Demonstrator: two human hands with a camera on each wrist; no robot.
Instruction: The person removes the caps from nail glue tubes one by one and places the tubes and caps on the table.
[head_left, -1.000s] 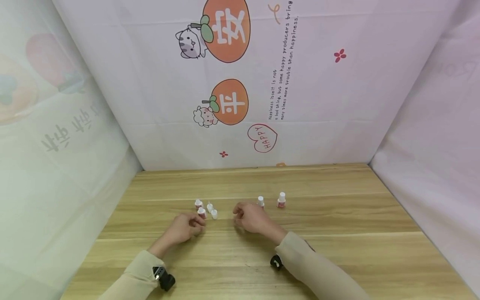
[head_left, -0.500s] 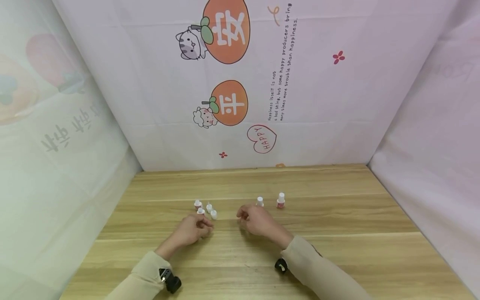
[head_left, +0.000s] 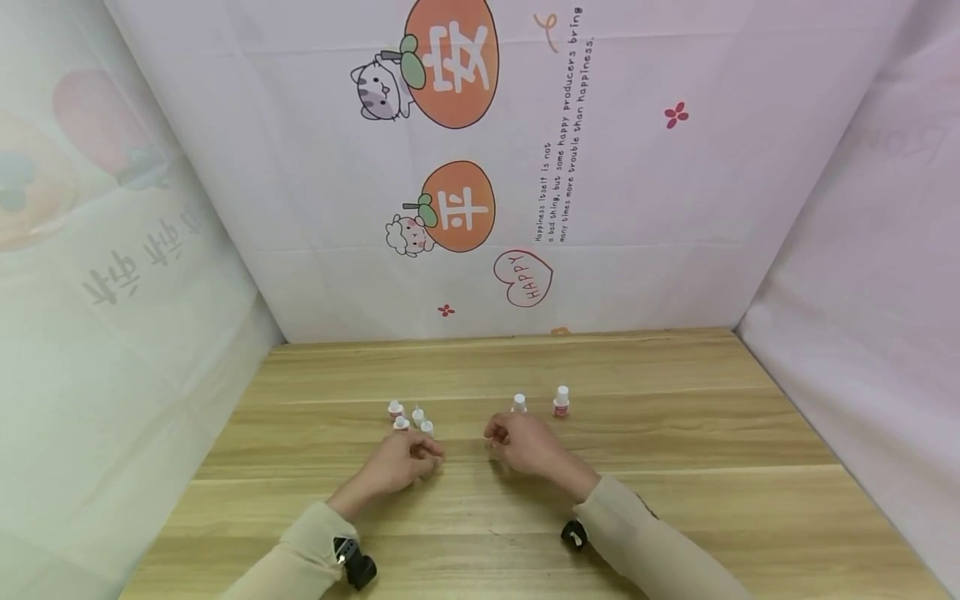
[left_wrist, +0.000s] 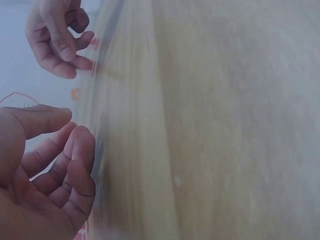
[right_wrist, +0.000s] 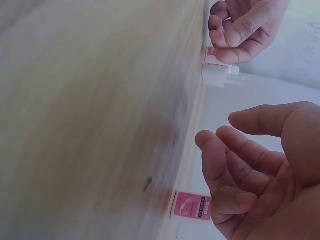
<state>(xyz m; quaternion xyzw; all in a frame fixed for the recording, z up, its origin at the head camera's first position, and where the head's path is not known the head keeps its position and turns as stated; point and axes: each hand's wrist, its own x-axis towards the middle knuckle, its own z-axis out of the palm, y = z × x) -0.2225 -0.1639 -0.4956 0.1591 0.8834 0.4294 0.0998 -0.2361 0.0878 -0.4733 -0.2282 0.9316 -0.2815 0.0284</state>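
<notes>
Left hand (head_left: 402, 463) has shifted rightward since the earlier frames, now lying in front of the left cluster; right hand (head_left: 527, 444) has drawn slightly rightward; left fingers loosely curved, thumb apart from index, nothing held; right fingers likewise, nothing held; both hands over the table (head_left: 480, 500); objects, left to right: rear left bottle (head_left: 396, 409), front left bottle (head_left: 402, 424), rear white piece (head_left: 418, 416), front white piece (head_left: 427, 428), near right bottle (head_left: 519, 402), its lower part hidden by the right hand, and far right bottle (head_left: 562, 403); the right wrist view alone shows a printed pink label (right_wrist: 192, 206) beside the right fingers; which right-hand bottle bears it cannot be told
</notes>
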